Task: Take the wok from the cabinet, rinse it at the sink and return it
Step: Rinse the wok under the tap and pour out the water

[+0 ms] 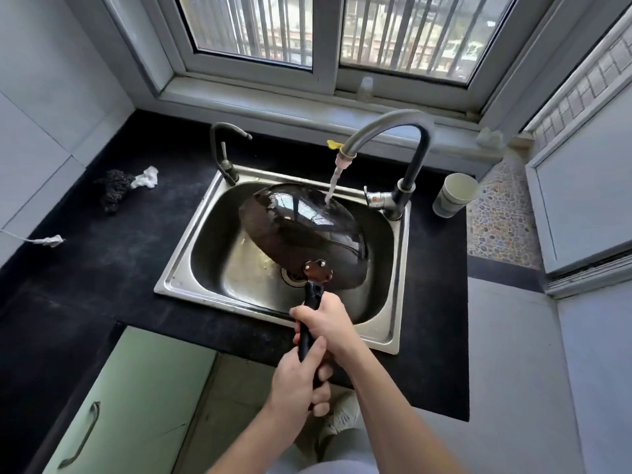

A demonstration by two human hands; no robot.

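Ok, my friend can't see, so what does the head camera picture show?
Two hands, the left hand and the right hand, grip the handle of a dark wok, held bottom-up over the metal sink while water from the tap runs onto it. A paper cup stands on the black counter beside the tap.

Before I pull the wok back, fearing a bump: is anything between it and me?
Nothing visible. The left hand and right hand grip the wok's handle over the sink's front rim; the gooseneck faucet arches only over its far side.
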